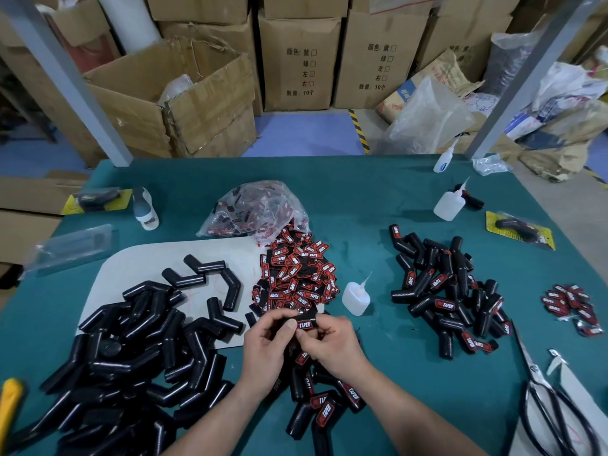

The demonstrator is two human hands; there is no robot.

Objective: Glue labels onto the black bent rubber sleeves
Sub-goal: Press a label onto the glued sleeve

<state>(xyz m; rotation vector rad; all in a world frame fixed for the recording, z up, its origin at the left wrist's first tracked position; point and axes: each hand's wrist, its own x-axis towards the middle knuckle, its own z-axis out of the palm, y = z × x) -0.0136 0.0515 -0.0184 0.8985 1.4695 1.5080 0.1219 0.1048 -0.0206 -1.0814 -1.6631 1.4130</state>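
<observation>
Near the middle of the bench's front edge, the left hand [266, 343] curls its fingers round one black sleeve [311, 313]. The right hand [332, 347] pinches the red label [304, 324] down on it. If a thumb slides while the glue is wet, the label could dry crooked, or fingers could get sticky. The bench [394, 199] is green, with brown boxes [296, 60] stacked on the floor behind

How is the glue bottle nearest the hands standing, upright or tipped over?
Upright. The glue bottle stands on its base on the green table, its nozzle pointing up.
</observation>
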